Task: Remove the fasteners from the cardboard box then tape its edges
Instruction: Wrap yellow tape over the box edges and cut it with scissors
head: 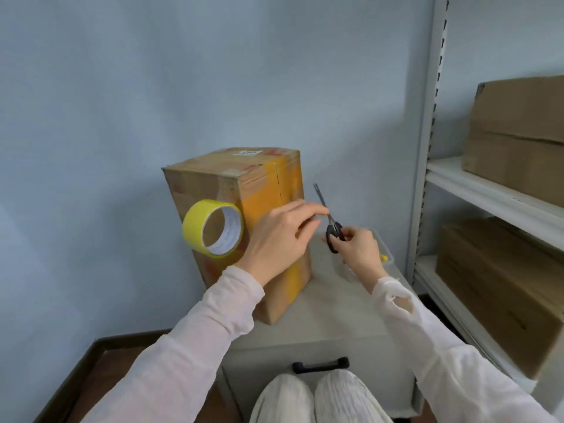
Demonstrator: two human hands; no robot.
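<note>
The cardboard box [213, 178] stands upright on the cabinet top [329, 312], toward its rear left corner, with yellow tape already along its near face. A yellow tape roll [195, 224] sits against the box's near left edge, just beside the left hand [274, 239]. That hand's thumb and forefinger pinch the nearly closed blades of the scissors [332, 232], which point upward. The right hand [360, 254] grips the black handles, fingers curled around them. Brown boxes [515, 126] fill the shelving at the right.
</note>
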